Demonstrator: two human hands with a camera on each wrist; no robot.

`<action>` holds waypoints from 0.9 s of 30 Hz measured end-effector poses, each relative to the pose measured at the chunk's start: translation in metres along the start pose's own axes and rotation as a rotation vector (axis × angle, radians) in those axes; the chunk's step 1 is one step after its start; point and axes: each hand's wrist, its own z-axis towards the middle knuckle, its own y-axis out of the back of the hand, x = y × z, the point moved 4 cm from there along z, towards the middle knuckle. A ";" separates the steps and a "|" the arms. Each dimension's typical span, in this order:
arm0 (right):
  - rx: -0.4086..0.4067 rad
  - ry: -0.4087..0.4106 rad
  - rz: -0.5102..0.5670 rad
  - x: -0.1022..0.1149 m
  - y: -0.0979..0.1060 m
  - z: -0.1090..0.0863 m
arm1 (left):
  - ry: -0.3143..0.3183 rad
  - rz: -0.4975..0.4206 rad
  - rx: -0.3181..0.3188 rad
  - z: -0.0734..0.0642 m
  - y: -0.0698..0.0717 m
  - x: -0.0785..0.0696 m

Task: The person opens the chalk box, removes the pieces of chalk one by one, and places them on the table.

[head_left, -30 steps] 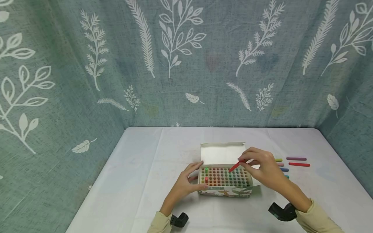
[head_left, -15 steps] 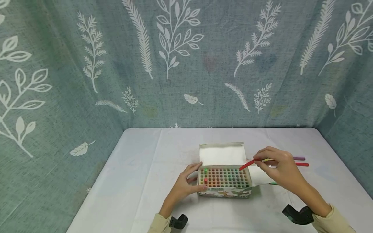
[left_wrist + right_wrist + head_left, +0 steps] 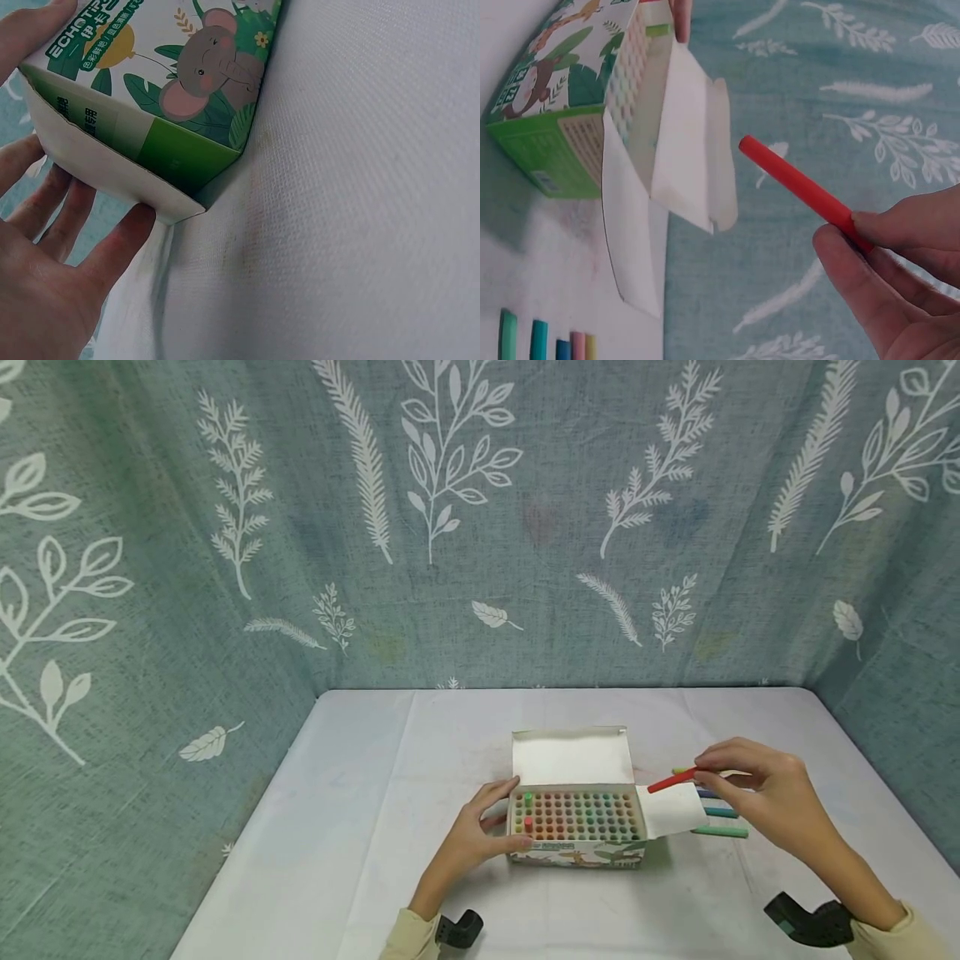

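My right hand (image 3: 761,785) pinches a red chalk stick (image 3: 799,184) near one end, between thumb and fingers. The stick slants above the table, right of the cardboard box (image 3: 577,855), its free end pointing toward the box. My left hand (image 3: 480,827) grips the box's left end, thumb at the front edge and fingers along the side flap (image 3: 105,161). Inside the box, a tray (image 3: 577,817) has rows of colour-stained holes. A green stick (image 3: 528,798) and a red stick (image 3: 528,824) stand up in it at the left.
The lid (image 3: 572,758) is folded back, and a white side flap (image 3: 672,810) sticks out to the right. Beyond it lie several chalk sticks, including a green one (image 3: 720,832) and a teal one (image 3: 722,812). A patterned curtain (image 3: 555,627) hangs behind the table.
My right hand has moved right with the red chalk stick, from over the holes to beyond the box's right side. My left hand stays on the box.
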 end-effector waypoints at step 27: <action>0.037 -0.368 0.088 -0.059 0.034 -0.028 | 0.001 0.008 -0.001 -0.001 0.001 -0.001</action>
